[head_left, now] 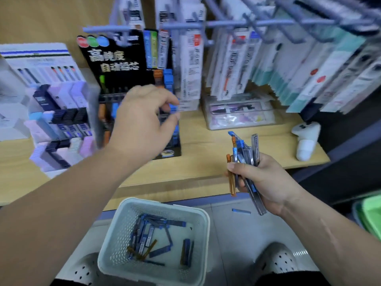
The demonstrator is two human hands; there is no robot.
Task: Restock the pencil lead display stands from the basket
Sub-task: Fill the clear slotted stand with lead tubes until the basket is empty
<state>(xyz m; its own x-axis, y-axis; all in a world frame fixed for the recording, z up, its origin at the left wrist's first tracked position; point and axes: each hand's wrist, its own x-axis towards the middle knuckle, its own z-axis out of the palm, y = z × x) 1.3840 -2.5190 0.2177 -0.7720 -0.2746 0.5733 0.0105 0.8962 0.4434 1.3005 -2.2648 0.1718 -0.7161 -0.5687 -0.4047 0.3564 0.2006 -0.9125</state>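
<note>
A black pencil lead display stand (115, 65) with blue and orange lead cases stands on the wooden shelf. My left hand (142, 122) reaches in front of its right column and pinches a blue lead case (174, 109) between thumb and fingers. My right hand (261, 180) hovers over the shelf's front edge and grips a bundle of lead cases (244, 159), blue, orange and grey. A pale basket (123, 219) on the floor below holds several more lead cases (148, 238).
A second display stand (59, 120) with pastel and black cases stands at the left. Hanging packaged pens (268, 65) fill the hooks above. A white controller (305, 141) lies on the shelf at the right. One blue case (241, 211) lies on the floor. A green bin (371, 215) is at the right edge.
</note>
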